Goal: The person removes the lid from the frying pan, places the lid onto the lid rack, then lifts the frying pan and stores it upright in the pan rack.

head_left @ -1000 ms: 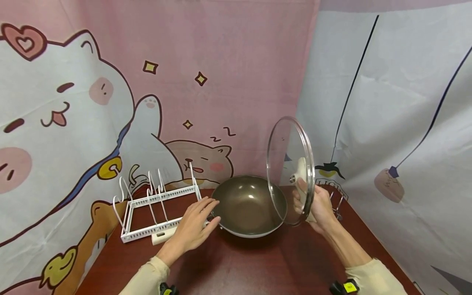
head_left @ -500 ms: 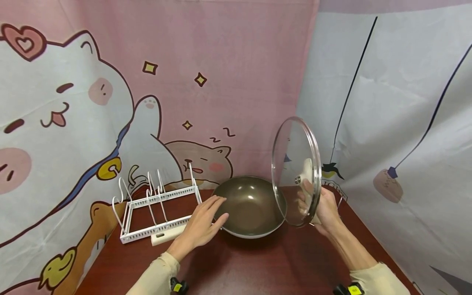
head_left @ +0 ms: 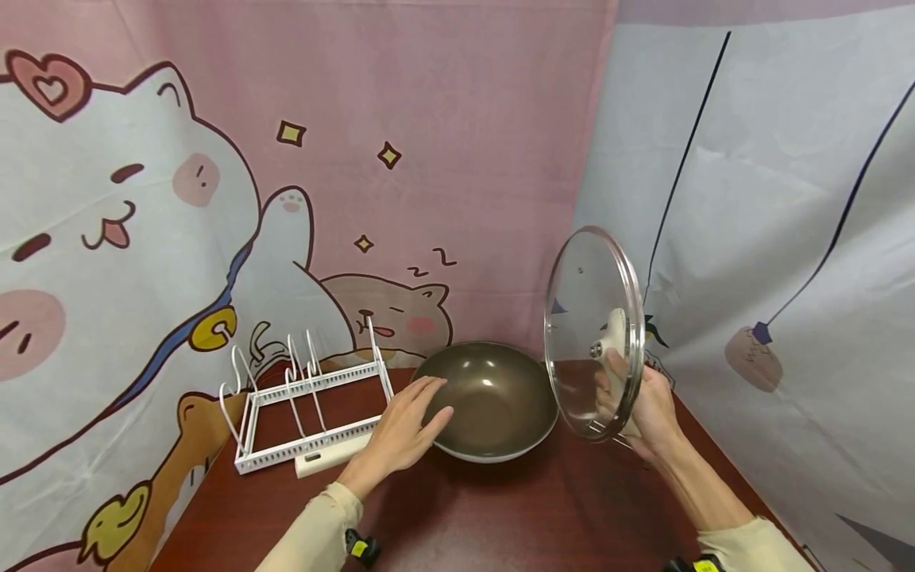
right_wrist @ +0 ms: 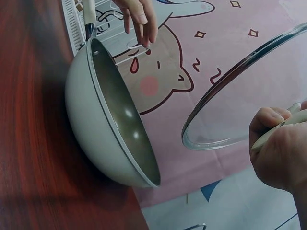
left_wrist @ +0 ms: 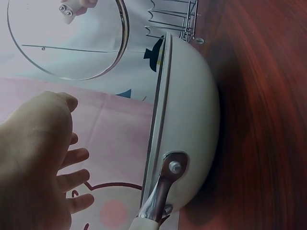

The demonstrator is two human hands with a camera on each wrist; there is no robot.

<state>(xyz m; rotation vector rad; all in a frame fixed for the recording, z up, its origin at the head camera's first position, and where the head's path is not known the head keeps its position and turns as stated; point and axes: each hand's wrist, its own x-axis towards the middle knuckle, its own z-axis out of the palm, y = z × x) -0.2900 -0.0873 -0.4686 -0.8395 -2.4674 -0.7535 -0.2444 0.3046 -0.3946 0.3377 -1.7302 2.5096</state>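
My right hand (head_left: pixel 649 409) grips the cream handle of a glass pot lid (head_left: pixel 588 278), which stands on edge in the air to the right of the wok. In the right wrist view the fingers curl round that handle (right_wrist: pixel 280 127). The wok (head_left: pixel 493 401), dark inside and pale outside, sits on the table with its cream handle (head_left: pixel 332 454) pointing left. My left hand (head_left: pixel 403 425) hovers over the wok's left rim with relaxed fingers and holds nothing. From the left wrist view, it is apart from the wok wall (left_wrist: pixel 194 105).
A white adjustable rack (head_left: pixel 307 397) with upright wire dividers stands left of the wok, close behind its handle. A metal wire rack (left_wrist: pixel 184 21) is at the right, mostly hidden behind the lid and right hand in the head view. Printed cloth (head_left: pixel 486 159) hangs behind the dark red table (head_left: pixel 493 516).
My right hand has carried the lid to the right, away from above the wok. My left hand has shifted slightly right, from the wok handle's base to over the rim.
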